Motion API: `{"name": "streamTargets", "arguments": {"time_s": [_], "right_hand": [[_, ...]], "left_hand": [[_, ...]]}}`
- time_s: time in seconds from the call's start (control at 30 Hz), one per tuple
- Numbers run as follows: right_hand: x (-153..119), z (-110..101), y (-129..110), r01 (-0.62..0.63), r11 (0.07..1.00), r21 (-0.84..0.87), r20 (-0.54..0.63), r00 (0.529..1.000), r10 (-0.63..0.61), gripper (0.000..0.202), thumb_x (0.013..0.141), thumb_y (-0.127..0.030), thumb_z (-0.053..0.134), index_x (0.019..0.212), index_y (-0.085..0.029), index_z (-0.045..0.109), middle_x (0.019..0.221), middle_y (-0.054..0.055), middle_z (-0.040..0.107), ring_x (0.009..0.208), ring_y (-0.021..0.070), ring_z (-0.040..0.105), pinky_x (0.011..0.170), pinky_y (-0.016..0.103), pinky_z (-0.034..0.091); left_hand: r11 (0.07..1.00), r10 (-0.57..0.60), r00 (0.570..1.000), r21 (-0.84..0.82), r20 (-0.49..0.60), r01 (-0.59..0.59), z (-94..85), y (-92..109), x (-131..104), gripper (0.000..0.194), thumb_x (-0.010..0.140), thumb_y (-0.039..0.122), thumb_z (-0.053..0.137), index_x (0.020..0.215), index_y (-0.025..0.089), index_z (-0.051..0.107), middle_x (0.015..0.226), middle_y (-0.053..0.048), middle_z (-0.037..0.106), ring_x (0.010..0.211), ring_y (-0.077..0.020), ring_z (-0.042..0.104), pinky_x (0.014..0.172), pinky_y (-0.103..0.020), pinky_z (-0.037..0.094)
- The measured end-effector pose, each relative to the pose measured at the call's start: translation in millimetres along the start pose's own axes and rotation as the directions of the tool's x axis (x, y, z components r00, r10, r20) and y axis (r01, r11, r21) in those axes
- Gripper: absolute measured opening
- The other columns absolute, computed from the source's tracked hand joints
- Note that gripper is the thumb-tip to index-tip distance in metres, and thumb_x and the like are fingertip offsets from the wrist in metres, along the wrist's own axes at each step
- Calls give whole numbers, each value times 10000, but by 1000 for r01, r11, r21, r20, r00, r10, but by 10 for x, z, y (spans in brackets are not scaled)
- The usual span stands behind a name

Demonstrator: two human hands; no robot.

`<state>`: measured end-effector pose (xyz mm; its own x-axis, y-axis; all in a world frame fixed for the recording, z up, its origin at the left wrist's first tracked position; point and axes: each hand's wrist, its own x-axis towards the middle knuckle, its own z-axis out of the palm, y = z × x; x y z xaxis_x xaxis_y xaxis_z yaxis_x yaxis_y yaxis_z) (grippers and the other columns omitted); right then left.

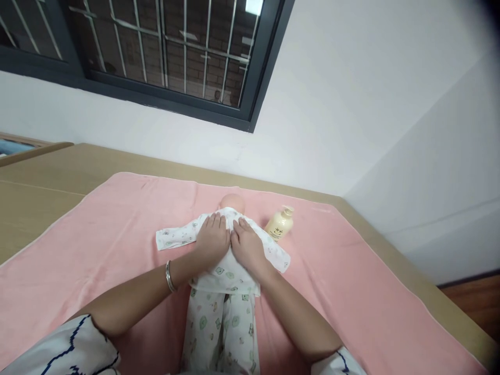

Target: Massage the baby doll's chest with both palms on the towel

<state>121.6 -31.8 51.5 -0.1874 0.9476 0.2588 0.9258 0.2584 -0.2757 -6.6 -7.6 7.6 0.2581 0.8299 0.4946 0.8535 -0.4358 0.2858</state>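
A doll point(233, 202) lies on a pink blanket point(128, 224), dressed in a white patterned top point(230, 281) and patterned trousers point(203, 323). Its sleeves stretch out to both sides, and only the rounded head shows above the collar. My left hand point(213, 240) rests flat on the upper left of the top, fingers extended. Beside it, my right hand point(247, 244) lies on the upper right of the top, also with fingers laid out. The two hands nearly meet at the middle of the chest. Neither hand grips anything.
A cream pump bottle point(280, 223) lies tilted on the blanket to the right of the doll. The blanket covers a wooden surface point(94, 161) against a white wall point(312, 104). Above is a dark-framed window point(250, 117) with bars.
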Motion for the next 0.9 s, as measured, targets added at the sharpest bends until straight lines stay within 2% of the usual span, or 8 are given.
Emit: {"name": "streamTargets", "arguments": {"time_s": [0.13, 0.23, 0.4, 0.53, 0.7, 0.9], "right_hand": [[186, -24, 185, -26, 1000, 13, -1, 1000, 26, 437, 965, -233, 328, 1327, -77, 515, 1421, 168, 497, 1353, 249, 416, 1149, 414, 279], [137, 44, 140, -7, 999, -49, -16, 1000, 6, 471, 973, -240, 307, 1366, -38, 468, 1446, 202, 455, 1380, 281, 373, 1149, 446, 266], [-51, 142, -28, 22, 996, -86, -13, 1000, -23, 520, 971, -251, 320, 1443, -42, 379, 1506, 208, 364, 1427, 298, 289, 1162, 458, 234], [24, 76, 60, 48, 998, -27, -15, 999, -49, 475, 978, -244, 303, 1396, -72, 449, 1479, 188, 416, 1404, 272, 337, 1157, 436, 250], [179, 11, 204, -20, 999, 25, -12, 1000, 21, 418, 996, -279, 296, 1329, -159, 519, 1429, 132, 497, 1375, 250, 381, 1138, 470, 264], [39, 96, 47, -43, 995, -94, 6, 999, 44, 498, 989, -240, 268, 1429, -43, 392, 1488, 223, 385, 1417, 309, 303, 1148, 484, 224]], "left_hand": [[995, 92, 995, 28, 27, -92, -6, 148, -139, 510, 937, 275, 364, 1367, 8, 430, 1451, -245, 438, 1404, -345, 333, 1126, -511, 295], [991, 130, 991, -33, 42, -128, 3, 50, -21, 466, 953, 249, 317, 1340, 38, 471, 1424, -221, 484, 1389, -313, 370, 1111, -501, 330], [988, 105, 994, -120, 42, -99, 45, -162, 200, 464, 942, 211, 297, 1358, 92, 464, 1425, -174, 500, 1367, -278, 407, 1099, -499, 351], [993, 75, 997, -97, 25, -72, 86, -91, 77, 473, 945, 227, 314, 1377, 85, 444, 1462, -167, 459, 1403, -289, 348, 1131, -493, 307], [992, 87, 996, -91, 1, -86, 75, 21, -58, 476, 954, 281, 340, 1383, 103, 444, 1483, -154, 436, 1427, -295, 299, 1147, -491, 280], [990, 69, 997, -124, 36, -64, 30, -89, 91, 461, 967, 303, 313, 1350, 107, 479, 1451, -153, 472, 1393, -291, 355, 1125, -487, 315]]}}
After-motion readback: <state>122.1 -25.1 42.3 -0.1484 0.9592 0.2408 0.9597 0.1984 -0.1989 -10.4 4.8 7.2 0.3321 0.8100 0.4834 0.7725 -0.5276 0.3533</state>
